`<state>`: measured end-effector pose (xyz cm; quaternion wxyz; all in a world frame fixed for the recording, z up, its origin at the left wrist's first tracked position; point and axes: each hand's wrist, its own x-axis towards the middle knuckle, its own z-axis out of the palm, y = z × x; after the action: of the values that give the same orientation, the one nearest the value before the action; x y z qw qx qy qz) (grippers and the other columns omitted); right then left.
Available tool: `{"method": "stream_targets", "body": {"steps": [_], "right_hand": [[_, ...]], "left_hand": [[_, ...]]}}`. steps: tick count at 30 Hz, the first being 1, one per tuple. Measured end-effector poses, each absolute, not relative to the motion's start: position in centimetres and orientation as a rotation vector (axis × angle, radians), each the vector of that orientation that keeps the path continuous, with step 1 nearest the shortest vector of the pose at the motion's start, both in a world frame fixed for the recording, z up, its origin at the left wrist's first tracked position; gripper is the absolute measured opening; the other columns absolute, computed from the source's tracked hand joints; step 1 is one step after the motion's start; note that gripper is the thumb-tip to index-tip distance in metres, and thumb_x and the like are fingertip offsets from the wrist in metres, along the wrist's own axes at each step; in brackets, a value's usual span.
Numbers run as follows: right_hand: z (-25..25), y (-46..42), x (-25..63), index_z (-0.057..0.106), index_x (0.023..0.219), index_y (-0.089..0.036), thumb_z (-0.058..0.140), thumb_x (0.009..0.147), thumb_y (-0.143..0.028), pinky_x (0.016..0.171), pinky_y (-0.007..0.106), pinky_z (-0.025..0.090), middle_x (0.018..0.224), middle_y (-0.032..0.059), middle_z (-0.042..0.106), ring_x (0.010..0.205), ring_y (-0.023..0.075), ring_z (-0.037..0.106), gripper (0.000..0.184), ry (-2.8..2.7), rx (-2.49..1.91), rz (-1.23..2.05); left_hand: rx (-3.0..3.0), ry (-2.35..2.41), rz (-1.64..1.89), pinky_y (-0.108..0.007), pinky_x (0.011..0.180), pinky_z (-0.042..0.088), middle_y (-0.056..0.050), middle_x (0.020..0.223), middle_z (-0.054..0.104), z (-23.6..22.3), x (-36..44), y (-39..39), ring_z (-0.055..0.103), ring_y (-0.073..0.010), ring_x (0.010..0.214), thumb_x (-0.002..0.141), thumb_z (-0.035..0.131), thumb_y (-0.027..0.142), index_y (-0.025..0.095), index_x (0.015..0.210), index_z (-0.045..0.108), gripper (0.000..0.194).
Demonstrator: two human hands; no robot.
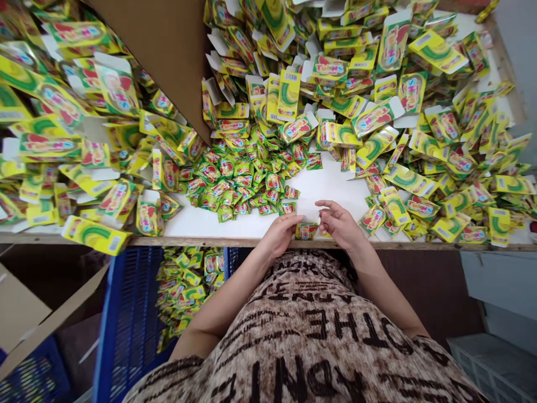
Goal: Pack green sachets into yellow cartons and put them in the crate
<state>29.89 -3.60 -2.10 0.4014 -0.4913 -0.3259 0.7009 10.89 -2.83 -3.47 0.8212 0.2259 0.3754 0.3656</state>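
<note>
Near edge of the table [251,225]: left hand [280,234], fingers pinching a candy carton [306,231]; right hand [342,225], fingers partly curled beside it, grip unclear. Light left-hand pressure should keep the carton square; wrapped candies [243,182] lie farther left.

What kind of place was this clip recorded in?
Probably a packing workshop or small factory: matching small cartons are heaped along a white tabletop, loose green packets lie piled among them, and a blue crate of yellow-green packs stands below.
</note>
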Motion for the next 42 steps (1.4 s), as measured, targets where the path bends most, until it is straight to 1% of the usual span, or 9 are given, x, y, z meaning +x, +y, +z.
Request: {"method": "stream_targets", "body": {"steps": [3, 6, 10, 16, 23, 27, 33, 38, 42], "right_hand": [[-2.0, -3.8, 29.5, 0.07, 0.101, -0.022, 0.078, 0.072, -0.033, 0.052, 0.021, 0.043, 0.091, 0.0004, 0.067, 0.058, 0.0067, 0.052, 0.033, -0.911, -1.226, 1.804], [-2.0, -3.5, 28.9, 0.074, 0.094, -0.02, 0.075, 0.073, -0.03, 0.048, 0.021, 0.038, 0.079, -0.0002, 0.066, 0.055, 0.007, 0.048, 0.023, -1.114, -1.326, 1.639], [-2.4, -2.8, 28.3, 0.077, 0.099, -0.023, 0.071, 0.077, -0.034, 0.048, 0.023, 0.043, 0.085, 0.0018, 0.066, 0.055, 0.008, 0.05, 0.025, -1.208, -1.376, 1.352], [-2.7, -2.4, 28.2, 0.079, 0.087, -0.021, 0.079, 0.071, -0.04, 0.051, 0.023, 0.049, 0.083, 0.0034, 0.071, 0.062, 0.0114, 0.058, 0.025, -1.038, -1.379, 1.45], [-2.7, -2.6, 28.7, 0.08, 0.085, -0.023, 0.081, 0.07, -0.035, 0.053, 0.024, 0.051, 0.079, 0.0031, 0.069, 0.062, 0.0113, 0.059, 0.019, -1.153, -1.358, 1.343], [-3.0, -3.4, 29.1, 0.08, 0.09, -0.026, 0.079, 0.075, -0.035, 0.059, 0.027, 0.055, 0.084, 0.0037, 0.067, 0.069, 0.0135, 0.063, 0.017, -1.284, -1.291, 1.276], [-2.7, -4.2, 31.0, 0.077, 0.102, -0.029, 0.069, 0.086, -0.032, 0.087, 0.034, 0.054, 0.101, 0.0052, 0.067, 0.095, 0.0172, 0.064, 0.019, -1.599, -1.232, 1.149], [-3.1, -4.4, 35.7, 0.075, 0.101, -0.023, 0.065, 0.087, -0.029, 0.064, 0.029, 0.053, 0.091, 0.0037, 0.065, 0.072, 0.0141, 0.061, 0.018, -1.407, -1.534, 0.965], [-3.7, -5.7, 36.2, 0.074, 0.098, -0.022, 0.066, 0.084, -0.026, 0.079, 0.037, 0.052, 0.094, 0.0069, 0.066, 0.09, 0.022, 0.059, 0.017, -1.839, -1.668, 0.836]], "left_hand": [[0.434, 0.769, 0.758, -0.025, 0.086, 0.043, -0.004, 0.097, 0.073, -2.7, 10.7, -2.4, 0.063, -0.0157, 0.09, 0.066, 0.076, 0.015, 0.015, 0.1, 0.074, 0.034], [0.448, 0.808, 0.809, -0.023, 0.085, 0.044, -0.002, 0.096, 0.072, -2.3, 10.9, -2.3, 0.063, -0.0135, 0.09, 0.06, 0.077, 0.01, 0.017, 0.097, 0.074, 0.038], [0.599, 0.97, 0.991, -0.026, 0.084, 0.047, -0.003, 0.093, 0.074, -3.1, 11.4, -2.4, 0.064, -0.0134, 0.085, 0.07, 0.079, 0.024, 0.018, 0.093, 0.075, 0.025], [0.926, 1.138, 1.099, -0.031, 0.091, 0.05, -0.005, 0.099, 0.076, -4.3, 11.6, -2.5, 0.067, -0.0175, 0.093, 0.077, 0.076, 0.031, 0.02, 0.096, 0.078, 0.022], [1.226, 1.07, 1.096, -0.027, 0.072, 0.053, -0.006, 0.085, 0.073, -4.4, 11.4, -1.9, 0.066, -0.0148, 0.077, 0.081, 0.073, 0.031, 0.017, 0.09, 0.075, 0.017], [1.623, 0.989, 1.214, -0.03, 0.078, 0.055, -0.007, 0.085, 0.073, -4.6, 10.6, -1.8, 0.068, -0.0161, 0.082, 0.082, 0.073, 0.027, 0.017, 0.085, 0.074, 0.011], [1.849, 0.866, 1.152, -0.033, 0.084, 0.054, -0.008, 0.098, 0.07, -4.8, 10.0, -2.4, 0.067, -0.0167, 0.091, 0.086, 0.068, 0.025, 0.019, 0.097, 0.072, 0.014], [1.965, 0.821, 0.913, -0.027, 0.073, 0.05, -0.004, 0.087, 0.057, -5.0, 9.7, -2.3, 0.057, -0.0143, 0.082, 0.092, 0.058, 0.023, 0.023, 0.122, 0.065, 0.031], [1.99, 0.733, 0.798, -0.028, 0.078, 0.05, -0.006, 0.097, 0.058, -5.8, 10.3, -2.0, 0.058, -0.0151, 0.088, 0.093, 0.056, 0.023, 0.025, 0.132, 0.058, 0.039]]}}
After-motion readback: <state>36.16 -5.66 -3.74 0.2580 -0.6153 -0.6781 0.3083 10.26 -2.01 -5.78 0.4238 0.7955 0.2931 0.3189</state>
